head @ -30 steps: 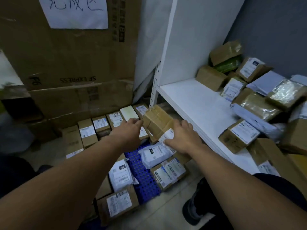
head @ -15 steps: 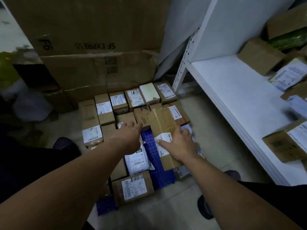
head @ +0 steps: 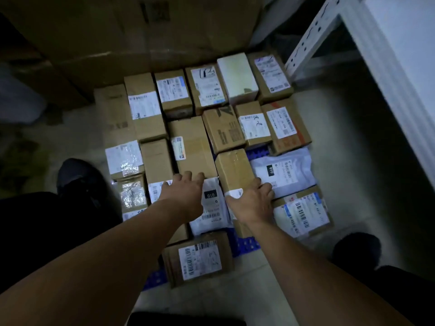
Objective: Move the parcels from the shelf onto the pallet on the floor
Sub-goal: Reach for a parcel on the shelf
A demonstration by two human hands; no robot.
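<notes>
R grip (head: 253, 202) is clamped loosely on the near end of the brown parcel (head: 234, 168). The thumb is at its left edge and the fingers curl over its right edge. The parcel runs straight away from that grip, w/ its long axis pointing fwd toward the back rows. It lies flat in the slot btwn a bigger box (head: 191, 142) on the left and a white mailer (head: 289, 170) on the right, on the blue pallet (head: 246, 245). L grip (head: 186, 192) is apart from the parcel, fingers straight and spread, tips touching the near edge of the bigger box. So the R grip is the nearer one and the only one on the parcel. Prob. next move is just to let go or nudge it fwd along that axis.

Vs 0.5 s ago, the parcel was angled above a strip of bare blue pallet and now fills that gap. The view has tipped down, so only the edge of the shelf (head: 404, 74) shows.
</notes>
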